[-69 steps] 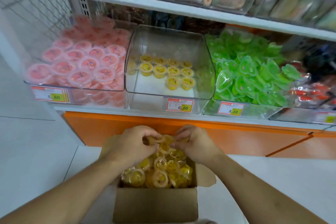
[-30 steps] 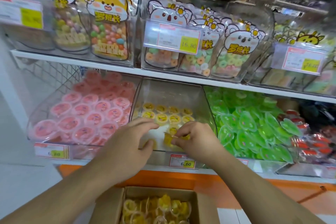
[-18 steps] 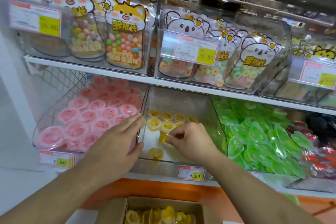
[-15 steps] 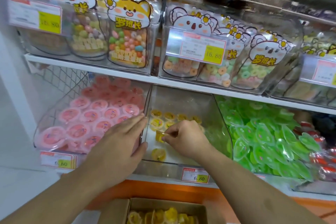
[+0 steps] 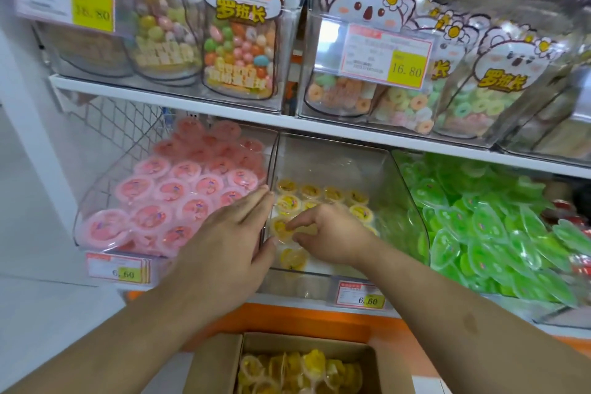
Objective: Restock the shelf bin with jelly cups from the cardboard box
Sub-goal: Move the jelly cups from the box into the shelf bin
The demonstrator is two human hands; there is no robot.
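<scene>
Right hand [image 5: 331, 235] inside the clear shelf bin [image 5: 396, 182], grip pinching a yellow jelly cup [image 5: 281, 227] at the bin's left front, foil lid facing up and forward. Left hand [image 5: 224, 246], fingers straight, grip released, rests on the bin's left wall. Cardboard box [image 5: 217, 365] of cups lies below.

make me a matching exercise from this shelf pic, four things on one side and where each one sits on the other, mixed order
Things:
1. pink jelly cups
2. yellow jelly cups
3. green jelly packs
4. cardboard box

Places:
A. bin right of the middle one
B. on the floor below the shelf
C. bin left of the middle one
D. middle clear bin

Pairs: 1-C, 2-D, 3-A, 4-B
</scene>
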